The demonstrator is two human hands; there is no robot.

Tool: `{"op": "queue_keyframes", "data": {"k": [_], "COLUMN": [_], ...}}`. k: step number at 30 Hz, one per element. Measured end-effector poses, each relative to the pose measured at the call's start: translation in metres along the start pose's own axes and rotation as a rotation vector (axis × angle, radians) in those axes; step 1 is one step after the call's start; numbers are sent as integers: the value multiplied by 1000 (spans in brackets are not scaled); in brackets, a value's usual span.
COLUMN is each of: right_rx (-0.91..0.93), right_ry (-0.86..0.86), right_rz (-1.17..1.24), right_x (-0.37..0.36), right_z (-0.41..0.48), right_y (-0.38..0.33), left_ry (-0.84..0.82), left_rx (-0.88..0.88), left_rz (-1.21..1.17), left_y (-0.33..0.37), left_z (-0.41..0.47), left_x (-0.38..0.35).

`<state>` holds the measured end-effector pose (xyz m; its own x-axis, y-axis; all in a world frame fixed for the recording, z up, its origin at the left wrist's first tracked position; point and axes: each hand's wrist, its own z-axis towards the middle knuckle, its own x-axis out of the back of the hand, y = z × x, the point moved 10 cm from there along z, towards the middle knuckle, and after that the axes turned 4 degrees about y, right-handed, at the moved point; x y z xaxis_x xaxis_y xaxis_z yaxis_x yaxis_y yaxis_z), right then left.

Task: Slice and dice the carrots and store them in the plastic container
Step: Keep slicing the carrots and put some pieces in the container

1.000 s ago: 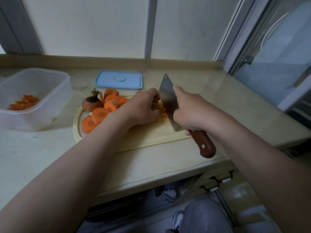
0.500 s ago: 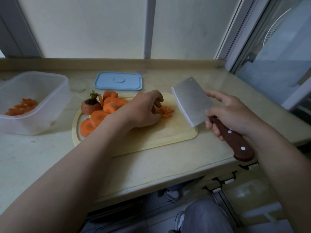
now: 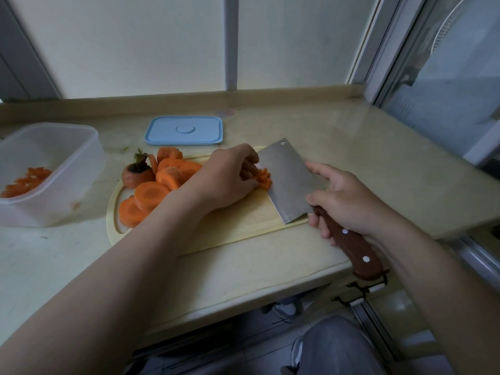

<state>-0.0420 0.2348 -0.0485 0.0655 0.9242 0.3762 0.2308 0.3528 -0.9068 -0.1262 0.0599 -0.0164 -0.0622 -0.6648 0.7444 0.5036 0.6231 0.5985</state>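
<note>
The fingers (image 3: pixel 246 169) of the left hand (image 3: pixel 224 182) are curled round the carrot bits (image 3: pixel 264 179) on the cutting board (image 3: pixel 243 223). The big knife (image 3: pixel 286 180) is gripped by the right hand (image 3: pixel 349 205), blade against them.

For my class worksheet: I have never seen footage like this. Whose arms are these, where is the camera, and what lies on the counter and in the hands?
No machine here: a person wears one camera on the head, looking down at their own arms. On the pale counter lies a cutting board. The right hand grips a cleaver by its brown handle. The left hand curls its fingers over cut carrot pieces beside the blade. Round carrot slices and a leafy stub lie on the board's left side. A plastic container holds some carrot; a blue lid lies behind the board.
</note>
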Motion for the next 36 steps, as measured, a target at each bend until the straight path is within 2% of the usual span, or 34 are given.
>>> {"op": "queue_keyframes", "data": {"k": [15, 19, 24, 27, 31, 36], "right_rx": [-16, 9, 42, 76, 118, 126], "right_ry": [-41, -66, -95, -142, -244, -341], "right_rz": [263, 298, 316, 328, 346, 360], "right_x": [-4, -8, -17, -39, -96, -181], "right_z": [-3, -9, -15, -19, -22, -25], "right_y": [-1, -14, -40, -64, -102, -143], "left_ry": [53, 31, 199, 225, 86, 70], "left_rx": [-44, 10, 85, 85, 147, 400], "left_rz": [-87, -216, -343, -114, 184, 486], "left_y": [23, 22, 14, 9, -10, -73], "left_z": [3, 6, 7, -1, -25, -63], "left_x": [13, 32, 88, 120, 142, 192]}}
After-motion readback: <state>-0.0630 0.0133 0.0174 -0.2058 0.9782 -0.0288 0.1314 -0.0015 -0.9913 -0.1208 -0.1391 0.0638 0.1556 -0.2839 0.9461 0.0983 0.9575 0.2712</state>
